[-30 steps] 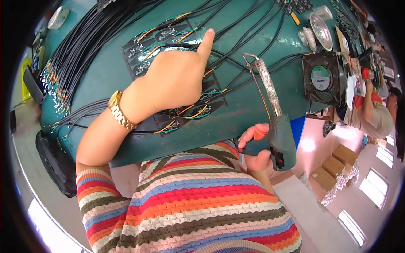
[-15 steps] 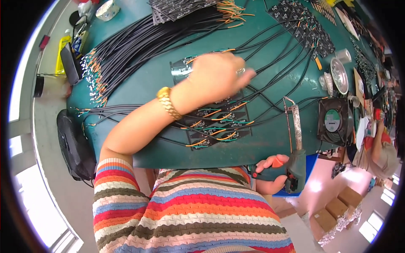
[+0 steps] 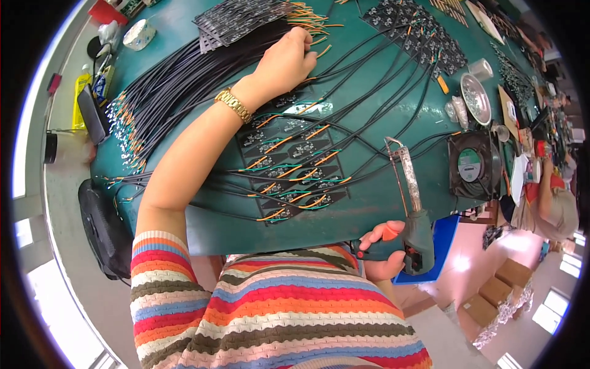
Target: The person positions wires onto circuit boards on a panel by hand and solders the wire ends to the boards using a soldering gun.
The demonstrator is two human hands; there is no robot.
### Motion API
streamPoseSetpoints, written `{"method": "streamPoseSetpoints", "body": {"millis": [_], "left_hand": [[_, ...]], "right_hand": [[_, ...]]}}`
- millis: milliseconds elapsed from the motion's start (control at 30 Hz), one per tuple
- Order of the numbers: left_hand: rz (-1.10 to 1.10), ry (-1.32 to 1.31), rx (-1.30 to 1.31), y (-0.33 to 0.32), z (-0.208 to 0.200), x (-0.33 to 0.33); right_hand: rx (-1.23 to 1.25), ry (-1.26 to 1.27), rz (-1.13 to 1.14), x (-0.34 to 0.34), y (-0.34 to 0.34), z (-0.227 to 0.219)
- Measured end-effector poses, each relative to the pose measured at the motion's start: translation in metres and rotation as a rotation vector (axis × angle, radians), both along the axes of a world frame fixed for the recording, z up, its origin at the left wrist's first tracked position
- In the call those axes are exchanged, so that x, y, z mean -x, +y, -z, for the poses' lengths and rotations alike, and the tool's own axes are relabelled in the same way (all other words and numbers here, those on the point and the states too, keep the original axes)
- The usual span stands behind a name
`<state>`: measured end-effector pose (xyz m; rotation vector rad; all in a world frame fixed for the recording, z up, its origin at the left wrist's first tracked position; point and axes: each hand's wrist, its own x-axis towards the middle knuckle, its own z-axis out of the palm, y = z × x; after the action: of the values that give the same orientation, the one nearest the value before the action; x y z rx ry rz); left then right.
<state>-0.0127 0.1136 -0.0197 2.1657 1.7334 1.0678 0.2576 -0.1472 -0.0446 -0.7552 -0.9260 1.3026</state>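
My left hand (image 3: 284, 64) is at the far end of a thick bundle of black cables (image 3: 184, 86), among their bare orange wire ends (image 3: 310, 18). Its fingers are curled closed; what they hold, if anything, is hidden. By the table's front edge, my right hand (image 3: 384, 255) is wrapped round the handle of a dark green soldering gun (image 3: 418, 240), its metal tip pointing up and away. Between the hands lies a panel of black circuit boards (image 3: 295, 163). Cables with orange and green wires run onto it from both sides.
Stacked black circuit boards (image 3: 236, 24) lie across the bundle; more boards (image 3: 418, 37) with cables sit at the far right. A metal dish (image 3: 475, 98) and a square fan (image 3: 473, 165) stand on the right. A black case (image 3: 104, 230) lies at the left edge.
My left hand has moved away and to the left, from over the board panel to the bundle's orange wire ends. My right hand keeps its grip on the soldering gun. The view has shifted slightly.
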Motion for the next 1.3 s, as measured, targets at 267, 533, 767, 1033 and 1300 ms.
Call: {"method": "streamPoseSetpoints", "body": {"millis": [267,533,767,1033,1300], "left_hand": [[0.022,0.098,-0.009,0.016,0.01,-0.009],[0.286,-0.066,0.369,-0.105,-0.049,-0.012],[0.178,-0.052,0.308,-0.152,-0.029,-0.016],[0.137,0.04,0.18,-0.155,-0.016,-0.019],[0.138,0.031,0.139,-0.158,-0.014,-0.018]], "right_hand": [[0.051,-0.013,-0.091,-0.005,-0.003,-0.006],[0.121,-0.062,-0.146,-0.011,0.0,-0.009],[0.231,-0.244,-0.282,-0.012,0.011,-0.027],[0.15,-0.294,-0.373,-0.005,0.0,-0.02],[0.178,-0.635,-0.39,-0.002,0.003,-0.034]]}}
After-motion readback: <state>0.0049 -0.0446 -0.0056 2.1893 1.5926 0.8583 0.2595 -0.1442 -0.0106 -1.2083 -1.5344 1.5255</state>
